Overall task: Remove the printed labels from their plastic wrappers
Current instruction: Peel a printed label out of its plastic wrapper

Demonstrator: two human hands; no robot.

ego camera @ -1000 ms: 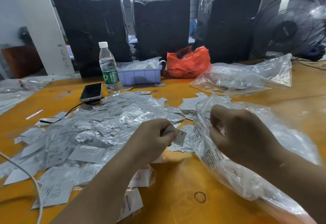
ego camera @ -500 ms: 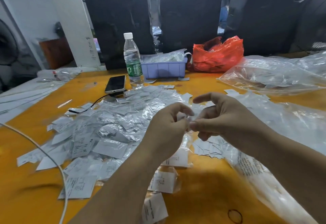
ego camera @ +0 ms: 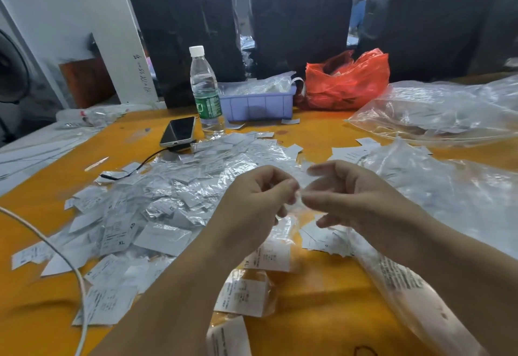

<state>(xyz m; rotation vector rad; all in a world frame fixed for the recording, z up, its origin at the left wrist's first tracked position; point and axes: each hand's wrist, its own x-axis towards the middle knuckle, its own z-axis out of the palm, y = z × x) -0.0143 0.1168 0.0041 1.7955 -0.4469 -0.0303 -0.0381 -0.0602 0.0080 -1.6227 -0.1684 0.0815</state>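
Left hand (ego camera: 253,201) and right hand (ego camera: 347,196) meet fingertip to fingertip above the orange table (ego camera: 322,299), both pinching one small clear wrapper (ego camera: 299,200). Wrapper blurred; cannot tell whether a label is inside it. Right forearm cut off by frame edge. Heap of wrapped labels (ego camera: 168,201) lies left of and beyond the left hand. Large clear bag (ego camera: 448,201) sits under and right of the right hand; its contents are hard to make out

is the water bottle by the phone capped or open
Capped. The water bottle stands upright with its white cap on, beside the phone.
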